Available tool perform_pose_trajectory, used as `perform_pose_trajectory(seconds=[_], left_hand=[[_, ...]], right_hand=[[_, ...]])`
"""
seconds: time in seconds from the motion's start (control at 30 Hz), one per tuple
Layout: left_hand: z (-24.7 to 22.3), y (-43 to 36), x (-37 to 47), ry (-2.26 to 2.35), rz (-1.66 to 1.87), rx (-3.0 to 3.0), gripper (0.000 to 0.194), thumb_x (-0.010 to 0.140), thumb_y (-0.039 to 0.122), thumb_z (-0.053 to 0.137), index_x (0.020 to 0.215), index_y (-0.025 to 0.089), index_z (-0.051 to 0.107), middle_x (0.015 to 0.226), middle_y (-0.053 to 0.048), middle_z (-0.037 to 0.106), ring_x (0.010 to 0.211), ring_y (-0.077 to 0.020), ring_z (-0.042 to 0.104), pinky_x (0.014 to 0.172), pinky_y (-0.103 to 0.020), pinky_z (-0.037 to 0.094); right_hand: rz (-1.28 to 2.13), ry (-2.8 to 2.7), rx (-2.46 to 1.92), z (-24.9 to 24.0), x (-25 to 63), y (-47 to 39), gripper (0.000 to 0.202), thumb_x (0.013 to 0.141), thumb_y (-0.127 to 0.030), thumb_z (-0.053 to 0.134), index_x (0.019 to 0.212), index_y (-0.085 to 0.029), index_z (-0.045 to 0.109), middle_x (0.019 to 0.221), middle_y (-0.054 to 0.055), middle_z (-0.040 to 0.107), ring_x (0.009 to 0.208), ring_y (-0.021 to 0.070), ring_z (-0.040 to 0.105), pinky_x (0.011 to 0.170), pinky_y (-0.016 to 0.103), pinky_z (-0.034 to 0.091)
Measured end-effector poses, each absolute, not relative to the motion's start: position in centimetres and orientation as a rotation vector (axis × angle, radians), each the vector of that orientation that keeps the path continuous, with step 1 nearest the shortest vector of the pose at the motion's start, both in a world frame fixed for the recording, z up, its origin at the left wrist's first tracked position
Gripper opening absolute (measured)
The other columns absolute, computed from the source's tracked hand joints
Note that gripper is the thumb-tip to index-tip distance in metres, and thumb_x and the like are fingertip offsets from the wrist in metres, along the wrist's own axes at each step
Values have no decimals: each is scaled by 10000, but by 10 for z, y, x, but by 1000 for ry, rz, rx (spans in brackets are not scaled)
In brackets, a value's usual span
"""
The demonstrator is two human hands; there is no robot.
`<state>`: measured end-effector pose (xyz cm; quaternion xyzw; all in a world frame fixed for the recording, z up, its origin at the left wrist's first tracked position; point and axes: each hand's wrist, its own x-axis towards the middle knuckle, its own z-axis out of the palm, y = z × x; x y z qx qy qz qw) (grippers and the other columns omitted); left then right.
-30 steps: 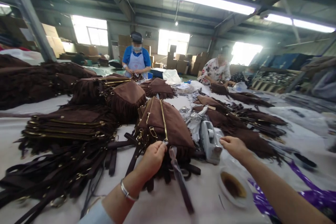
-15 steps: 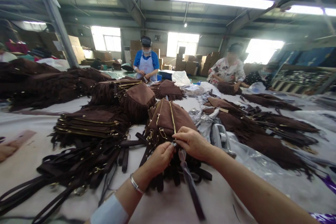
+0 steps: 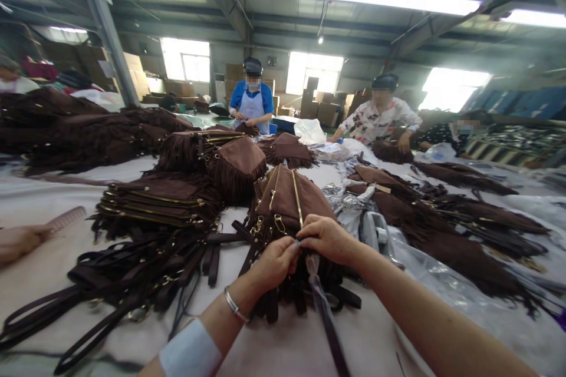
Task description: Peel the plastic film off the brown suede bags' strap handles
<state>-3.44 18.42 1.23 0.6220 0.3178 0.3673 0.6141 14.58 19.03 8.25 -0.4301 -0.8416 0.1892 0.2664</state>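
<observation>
My left hand (image 3: 277, 262) and my right hand (image 3: 329, 240) meet at the near end of a dark brown fringed bag (image 3: 283, 191) with gold zips. Both are closed in a pinch, fingertips touching. Between them shows a small pale bit, too small to name. The right fingers lie at the lower end of the bag's gold zip (image 3: 296, 194). Just below the right hand, a dark strap partly wrapped in clear plastic (image 3: 317, 288) hangs toward me. Gold clips (image 3: 279, 224) dangle from the bag beside my left hand.
To the left lie stacked brown bags (image 3: 145, 206) and a tangle of dark straps (image 3: 132, 283). A tape dispenser (image 3: 377, 232) and plastic sheeting (image 3: 442, 283) are right of my hand. Another person's hand (image 3: 22, 242) holds a comb (image 3: 66, 221). Co-workers (image 3: 252, 100) stand across the table.
My hands have drawn closer, fingertips now together. The view has shifted slightly. At left, another person's hand with the comb shows further into view. A co-worker in a floral top has stretched an arm out.
</observation>
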Motion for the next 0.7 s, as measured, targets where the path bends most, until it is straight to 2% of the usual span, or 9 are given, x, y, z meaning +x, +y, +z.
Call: perform_pose_trajectory(seconds=[0.17,0.3,0.43,0.5,0.6,0.7], left_hand=[[24,183,-38,828,791,1579,361,882,519,516,759,180,537,620,27,489,562,-113,421,523,-237,302],[32,180,-33,959,889,1766,313,917,406,471,701,185,522,652,0,535,618,-135,436,570,-258,294],[32,178,-27,1031,968,1817,311,929,371,444,682,193,506,654,-5,534,620,-141,430,585,-270,283],[30,177,-27,1027,977,1775,324,927,389,447,675,194,506,654,-3,529,617,-139,421,584,-267,282],[29,178,-27,1005,973,1704,344,914,428,462,663,196,499,641,6,507,609,-137,402,571,-261,283],[27,179,-25,989,964,1641,353,892,474,485,673,198,503,613,20,470,584,-135,385,548,-255,283]], right_hand=[[462,-2284,-1144,78,146,193,163,802,-100,647,833,-197,775,796,18,638,741,129,606,698,241,486],[320,-2282,-1102,77,139,187,189,815,-77,601,802,-180,759,788,32,635,756,141,605,703,250,479],[294,-2144,-1083,78,152,177,209,874,-144,551,958,-189,737,888,55,679,829,160,630,773,283,500],[272,-1977,-1217,79,182,174,212,883,-211,555,1014,-200,720,949,65,698,871,186,642,802,314,503],[236,-1629,-1654,77,251,169,202,847,-301,596,966,-222,738,1012,89,721,948,246,646,843,354,475],[217,-1380,-1937,67,320,158,163,787,-297,624,751,-194,744,829,137,728,837,292,649,714,382,450]])
